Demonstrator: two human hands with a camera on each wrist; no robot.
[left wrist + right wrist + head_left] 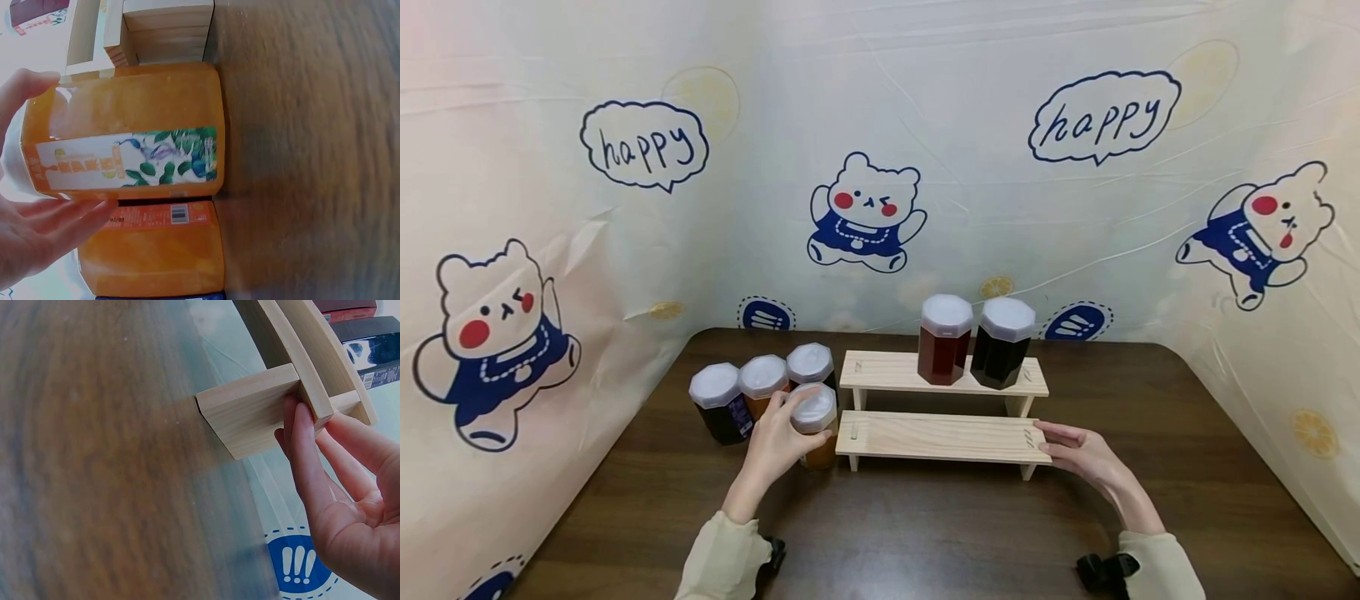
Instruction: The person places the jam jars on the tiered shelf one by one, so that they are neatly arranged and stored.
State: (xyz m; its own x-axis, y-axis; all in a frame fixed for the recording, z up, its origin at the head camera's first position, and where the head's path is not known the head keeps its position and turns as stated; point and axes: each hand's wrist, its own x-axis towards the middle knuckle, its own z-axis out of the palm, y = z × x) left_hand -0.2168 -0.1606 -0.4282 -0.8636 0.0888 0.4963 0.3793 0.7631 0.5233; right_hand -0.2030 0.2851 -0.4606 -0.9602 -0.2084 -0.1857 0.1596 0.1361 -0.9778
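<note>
The table point(925, 533) is carrying a wooden two-step shelf point(940, 437), and the right hand point(1086, 456) is pinching the right end of its near step. The left hand point(777, 439) is gripping an amber jar point(134, 103) around its upper part; this jar is standing just left of the near step. Being full, it is probably feeling heavy, stiff, slick and perhaps breakable, so its sides below the lid point(814, 410) are offering the surest hold. Fingers are partly hiding it from above; fine print on its label point(125, 161) is blurring.
</note>
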